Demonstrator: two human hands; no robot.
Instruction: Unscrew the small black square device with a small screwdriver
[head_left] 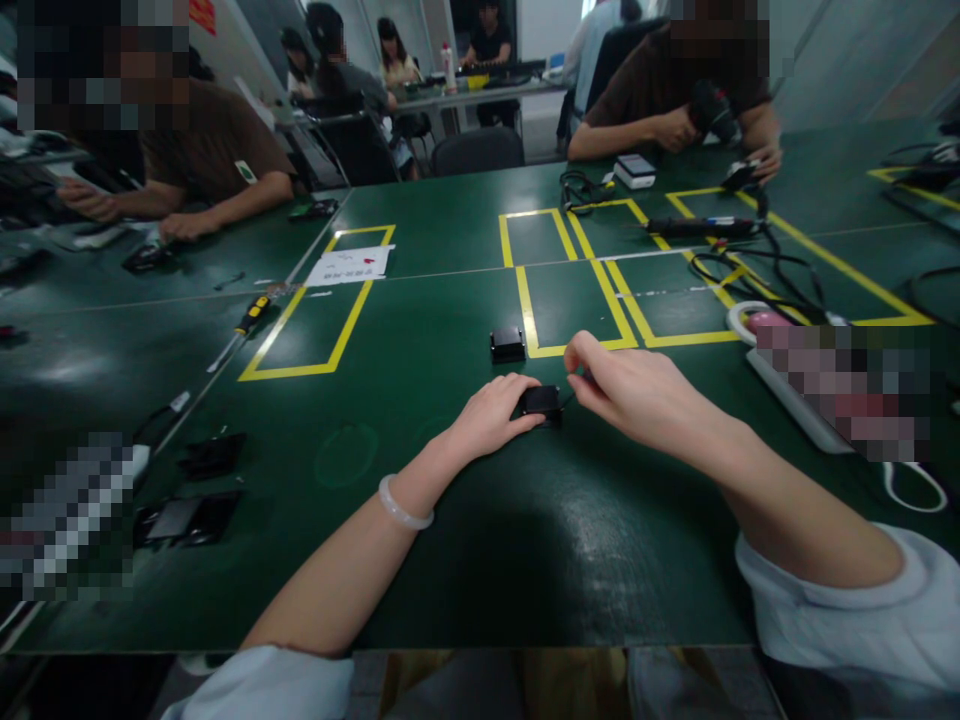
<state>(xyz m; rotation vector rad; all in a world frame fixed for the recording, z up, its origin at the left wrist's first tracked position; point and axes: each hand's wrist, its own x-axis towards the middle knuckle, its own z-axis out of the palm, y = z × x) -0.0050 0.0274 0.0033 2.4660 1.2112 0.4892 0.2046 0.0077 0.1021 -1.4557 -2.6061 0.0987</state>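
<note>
On the green table (420, 560), a small black block-shaped part (541, 402) lies between the thumb and fingers of my left hand (499, 410), which grips it from the left side. My right hand (615, 385) is just right of the part, its fingers pinched on a thin dark item (569, 396) that points toward the part's right side. What exactly this item is cannot be made out. A second black block (508, 345) stands a little farther away, touched by neither hand.
Yellow tape outlines, a paper label (349, 266) and a yellow-black screwdriver (253, 314) lie farther off. Black parts (187, 518) sit at the left. A phone-like item with a strap (799, 395) and cables are at the right. Across the table, a person (675, 110) holds a power tool.
</note>
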